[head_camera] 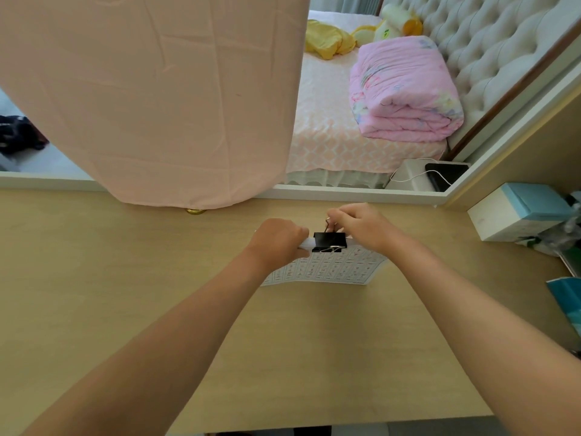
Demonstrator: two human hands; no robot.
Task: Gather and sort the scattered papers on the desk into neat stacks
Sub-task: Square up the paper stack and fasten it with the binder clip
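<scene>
Task item: one paper stack point(330, 267) lies on the worktop point(157, 278) a little right of centre, well in from the near edge and just short of the far one.
Long axis: runs left to right across the person; the printed sheet faces up.
Fastener: a black binder clip point(330, 240) sits on the far long edge, about midway along it.
Left hand point(276, 243): grips the far left part of the stack, fingers curled over the edge and thumb on the near side, just beside the clip.
Right hand point(361, 228): its fingers point(338, 214) pinch the clip's upright wire lever point(328, 225), beyond the clip body.
Governing relation: the clip lies between the two hands, touching the right and nearly touching the left. The lever stands on the far side, so folding it down likely means a tilt away from the person.
Seating of the stack: whether the far edge is lifted off the worktop cannot be told.
Edges: the far worktop edge lies close behind the right hand.
Open room: broad bare worktop to the near side and left. A hanging pink cloth point(151, 89) crowds the far left; a white and teal box point(515, 212) stands well apart to the right.
Stage, as judged: papers gathered; clipping under way.
</scene>
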